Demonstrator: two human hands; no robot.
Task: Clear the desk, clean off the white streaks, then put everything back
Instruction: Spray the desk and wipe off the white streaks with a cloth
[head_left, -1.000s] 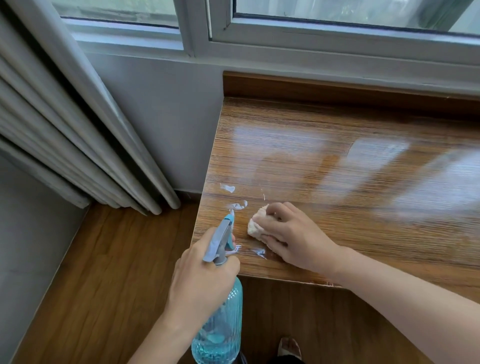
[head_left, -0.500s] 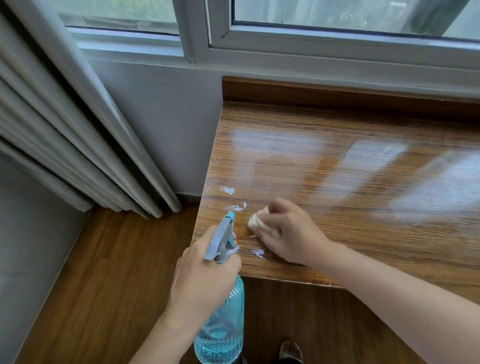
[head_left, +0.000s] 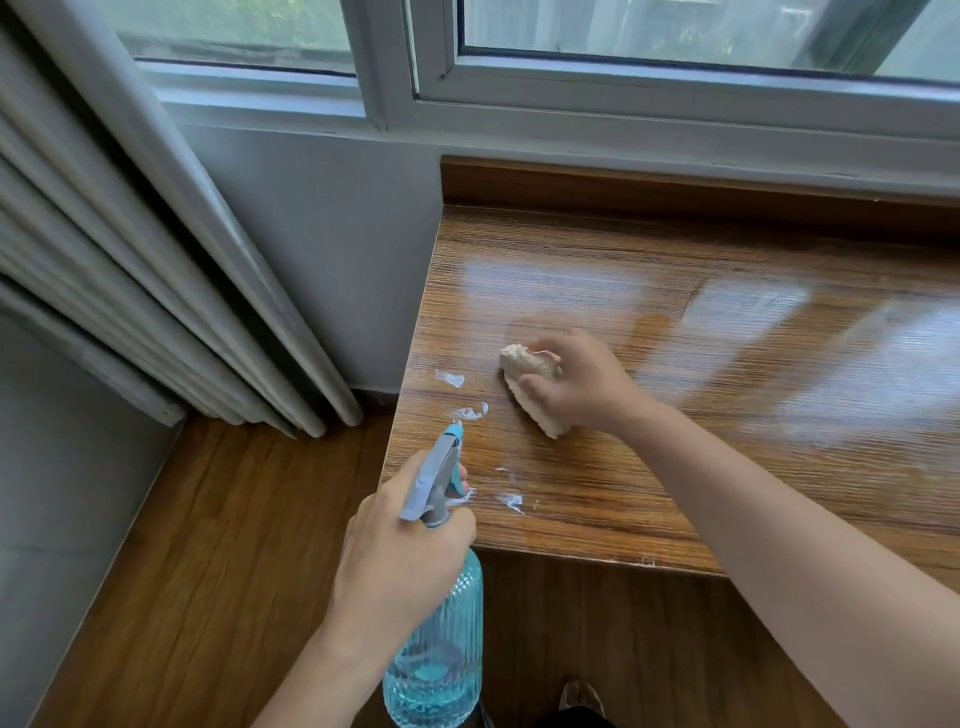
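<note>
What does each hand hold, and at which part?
The left hand grips the spray bottle at its neck, below the trigger head. The right hand holds a crumpled cloth by its middle, against the desk.

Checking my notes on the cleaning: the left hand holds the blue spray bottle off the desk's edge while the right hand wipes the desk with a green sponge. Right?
Not quite: the head view shows the right hand wiping with a crumpled beige cloth, not a green sponge. The rest holds.

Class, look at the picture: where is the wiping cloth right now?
In the head view, the cloth lies on the desk near its left edge, gripped under the right hand, just right of the white streaks.
</note>
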